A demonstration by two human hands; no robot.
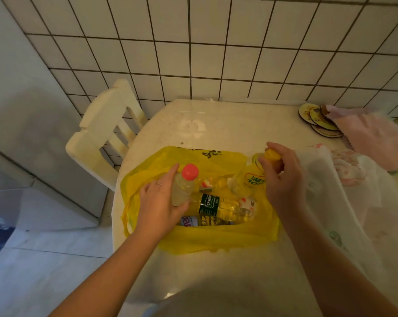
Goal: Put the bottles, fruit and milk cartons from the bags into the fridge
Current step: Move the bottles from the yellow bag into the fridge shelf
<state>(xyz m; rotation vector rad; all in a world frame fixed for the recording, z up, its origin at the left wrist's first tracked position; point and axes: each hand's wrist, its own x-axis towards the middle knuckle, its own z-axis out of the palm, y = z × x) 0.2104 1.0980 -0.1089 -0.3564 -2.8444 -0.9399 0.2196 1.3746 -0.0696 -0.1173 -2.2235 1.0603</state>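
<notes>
White tiles cover the wall (216, 53) behind a pale desk (216, 124), and a white chair (101, 138) stands at its left edge. On the desk lies an open yellow bag (216, 241), with a white bag (326, 179) just beside it at the right. Both hands are over the mouth of the yellow bag. The left hand (156, 202) has its fingers curled around the body of a red-cap bottle (184, 186), which is nearly upright. The right hand (282, 179) pinches a tilted yellow-cap bottle (246, 179) at the neck and cap. More bottles lie inside the bag, among them a green-label bottle (209, 204) on its side. The step, I think, is to lift these two out for the fridge, which I cannot surely find in view. A neck grip may let the bottle swing, so a lower hold around the body seems safer. Both should rise straight up, so that the thin plastic does not catch and drag.
</notes>
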